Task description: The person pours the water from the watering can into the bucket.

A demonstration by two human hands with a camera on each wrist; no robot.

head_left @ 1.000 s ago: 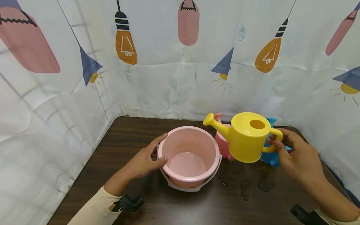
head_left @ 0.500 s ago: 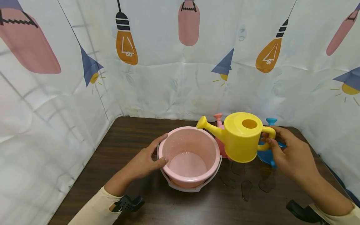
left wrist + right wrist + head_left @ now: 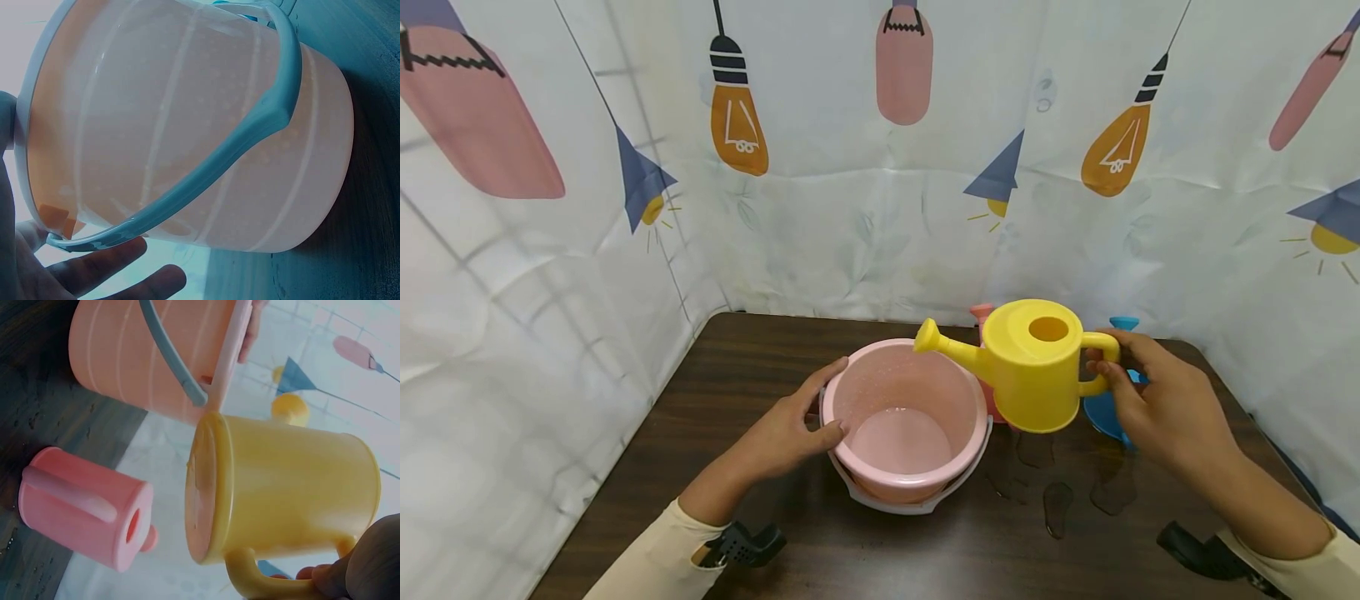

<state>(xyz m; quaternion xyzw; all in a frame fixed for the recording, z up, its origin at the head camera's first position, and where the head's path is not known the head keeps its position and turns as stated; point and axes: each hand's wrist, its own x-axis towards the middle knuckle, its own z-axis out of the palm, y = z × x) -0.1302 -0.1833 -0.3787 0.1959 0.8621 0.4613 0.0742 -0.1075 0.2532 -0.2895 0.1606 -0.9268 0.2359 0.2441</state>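
A pink bucket [image 3: 904, 479] with a pale grey handle [image 3: 206, 172] stands upright on the table. My left hand [image 3: 790, 425] holds its rim at the left side, thumb over the edge; in the left wrist view other fingers [image 3: 159, 284] stretch out beside the wall. By its handle, my right hand [image 3: 1172, 400] grips a yellow watering can [image 3: 1037, 375], raised and nearly level. The can's spout tip overlaps the bucket's right rim in the head view. Behind the can, a pink watering can [image 3: 81, 506] stands on the table, partly hidden in the head view.
A blue watering can [image 3: 1102, 412] stands at the back right, partly behind my right hand. Several wet patches [image 3: 1057, 504] lie on the dark wooden table [image 3: 760, 358]. A printed white curtain [image 3: 850, 242] hangs close behind the table.
My right hand has moved left with the yellow watering can, bringing its spout tip over the bucket's right rim. My left hand and the bucket have stayed in place.
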